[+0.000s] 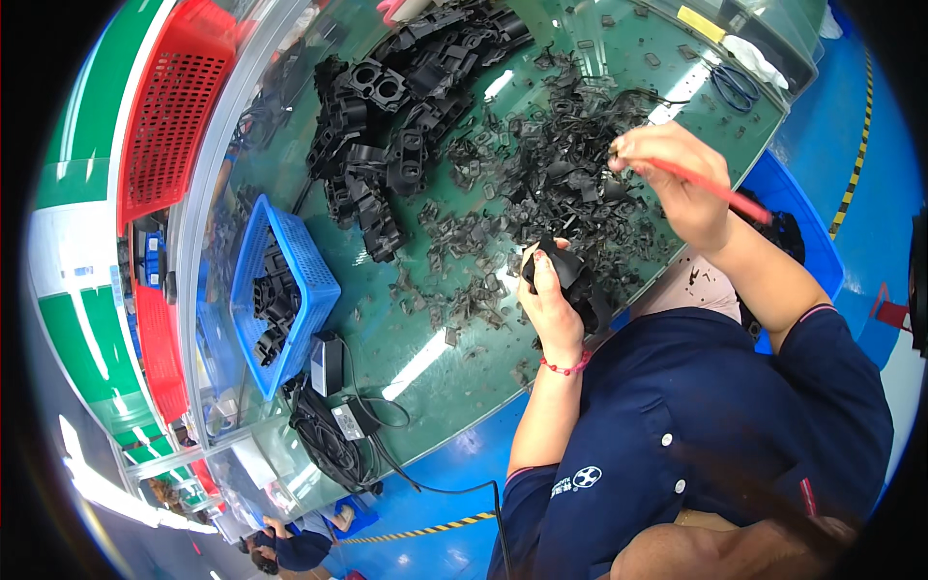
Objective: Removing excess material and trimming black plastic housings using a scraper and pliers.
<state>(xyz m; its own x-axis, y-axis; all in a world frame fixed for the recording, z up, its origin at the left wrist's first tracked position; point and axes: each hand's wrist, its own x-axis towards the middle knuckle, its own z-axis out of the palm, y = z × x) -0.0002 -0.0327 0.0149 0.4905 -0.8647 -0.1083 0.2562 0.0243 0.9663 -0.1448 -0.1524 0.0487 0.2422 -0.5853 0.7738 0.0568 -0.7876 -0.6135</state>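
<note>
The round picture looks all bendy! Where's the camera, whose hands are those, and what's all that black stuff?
There's no robot here, just a person with bare hands. The camera sits on their head, looking down, and its very wide lens makes straight edges bend. The left hand holds a black piece. The right hand holds a red stick-like tool. On the green table lie lots of small black scraps, with a heap of bigger black parts behind. A blue basket holds more black parts.
</note>
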